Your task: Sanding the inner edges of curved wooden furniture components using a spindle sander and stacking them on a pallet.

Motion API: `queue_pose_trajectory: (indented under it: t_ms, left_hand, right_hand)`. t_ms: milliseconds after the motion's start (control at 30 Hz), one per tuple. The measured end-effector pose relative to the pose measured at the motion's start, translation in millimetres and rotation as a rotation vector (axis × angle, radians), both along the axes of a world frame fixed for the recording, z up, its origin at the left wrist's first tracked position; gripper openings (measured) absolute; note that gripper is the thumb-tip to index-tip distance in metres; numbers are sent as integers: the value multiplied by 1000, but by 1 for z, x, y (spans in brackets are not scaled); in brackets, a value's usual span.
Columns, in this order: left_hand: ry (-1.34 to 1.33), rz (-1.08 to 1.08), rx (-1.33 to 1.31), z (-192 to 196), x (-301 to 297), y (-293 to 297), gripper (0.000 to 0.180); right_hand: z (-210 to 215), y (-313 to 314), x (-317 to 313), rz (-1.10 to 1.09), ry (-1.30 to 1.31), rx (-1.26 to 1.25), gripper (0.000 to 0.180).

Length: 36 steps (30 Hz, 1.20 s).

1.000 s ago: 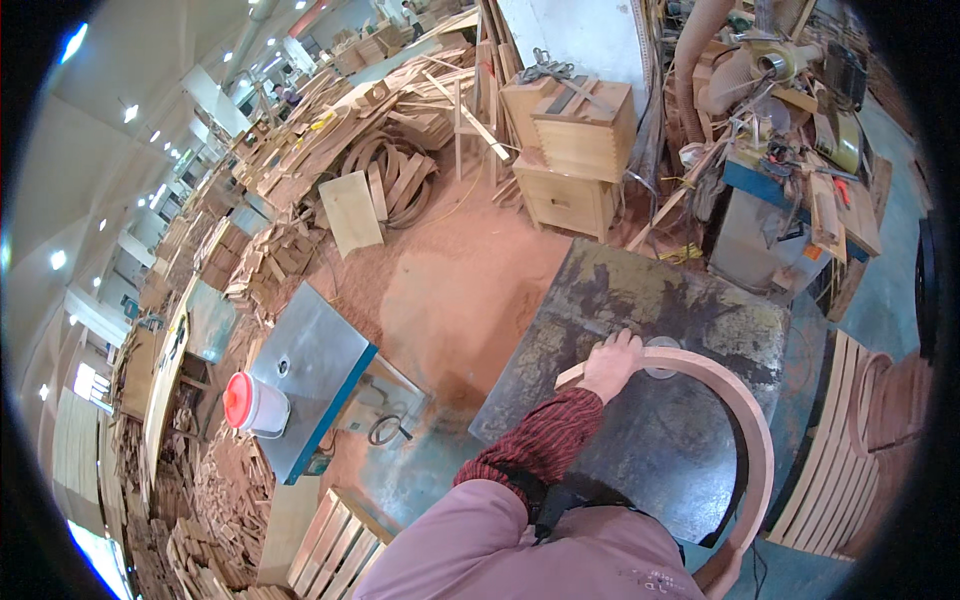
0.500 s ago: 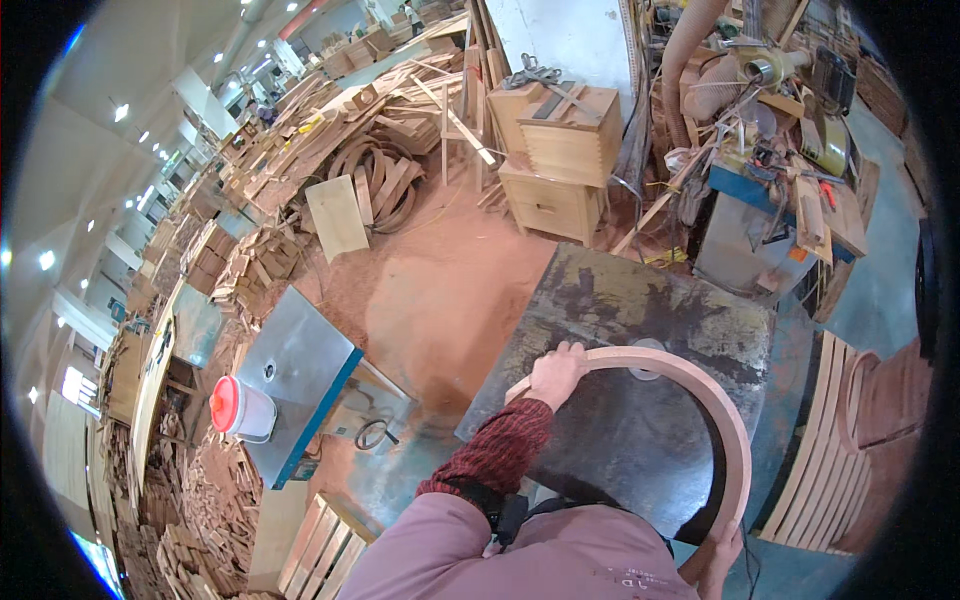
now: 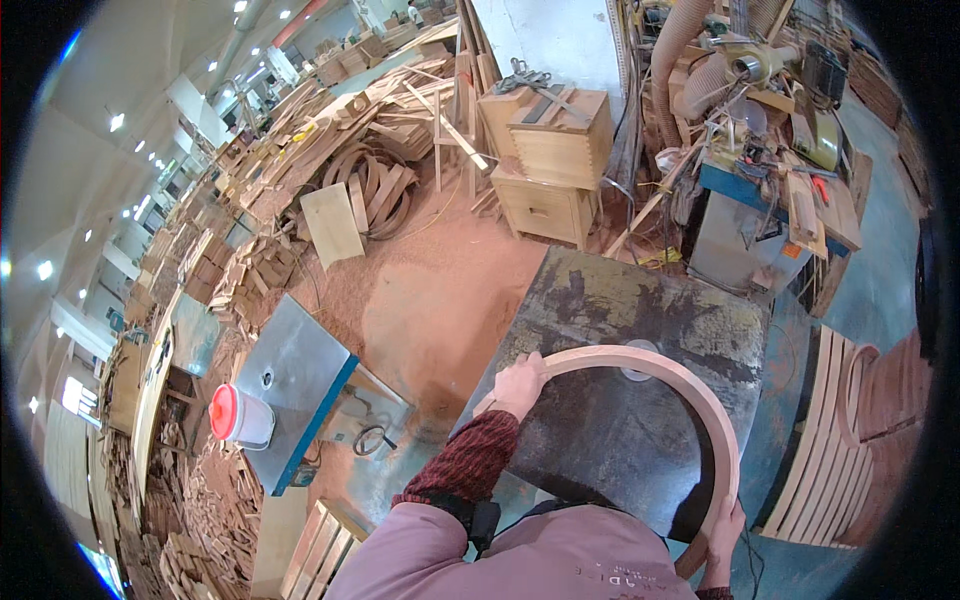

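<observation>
A curved wooden piece (image 3: 712,412), bent in a wide arc, lies over a dark, worn metal machine table (image 3: 640,300) in front of me. My left hand (image 3: 520,385) is closed round its left end, near the table's left edge. On the right, my right hand (image 3: 724,540) grips the arc's near part, just beyond the table's near right corner. A pale round disc (image 3: 640,374) in the table top shows beside the arc's far edge, partly covered by the wood.
Curved slats (image 3: 822,440) are stacked on the right. A second metal table (image 3: 290,385) at left carries a white bucket (image 3: 252,422) with a red lid. Wooden drawer boxes (image 3: 558,150) stand ahead, near a cluttered bench (image 3: 745,240). Sawdust (image 3: 440,320) covers the floor.
The curved piece has shifted left a little over the table. My left hand has moved left and slightly nearer with it; my right hand has come up further into view.
</observation>
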<state>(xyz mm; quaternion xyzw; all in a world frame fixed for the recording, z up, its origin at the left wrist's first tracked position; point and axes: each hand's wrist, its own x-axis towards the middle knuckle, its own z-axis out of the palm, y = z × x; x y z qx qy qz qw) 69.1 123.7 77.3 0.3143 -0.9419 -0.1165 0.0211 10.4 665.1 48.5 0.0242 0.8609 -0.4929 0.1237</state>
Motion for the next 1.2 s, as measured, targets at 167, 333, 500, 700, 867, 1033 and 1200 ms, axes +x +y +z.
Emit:
queue_pose_trajectory:
  t_ms: [167, 333, 500, 700, 867, 1033, 1200]
  left_hand:
    - [-33, 41, -1, 3, 11, -6, 32]
    - [-10, 50, 1, 13, 19, -6, 31]
    - [-36, 89, 18, 11, 32, -13, 33]
    - [-104, 136, 0, 4, 43, -20, 32]
    - [-70, 151, -6, 3, 57, -23, 34]
    - [-69, 177, -63, 3, 60, -20, 33]
    - [-68, 186, -76, -3, 57, -24, 43]
  right_hand:
    - [18, -19, -11, 56, 5, 79, 51]
    - [-7, -16, -21, 39, 21, 126, 49]
    - [10, -30, -30, 72, -43, 150, 51]
    - [-3, -39, -40, 119, 42, 158, 54]
    - [-8, -47, -50, 129, 84, 179, 57]
    - [10, -50, -55, 187, 30, 227, 55]
    - [0, -33, -40, 143, 140, 123, 52]
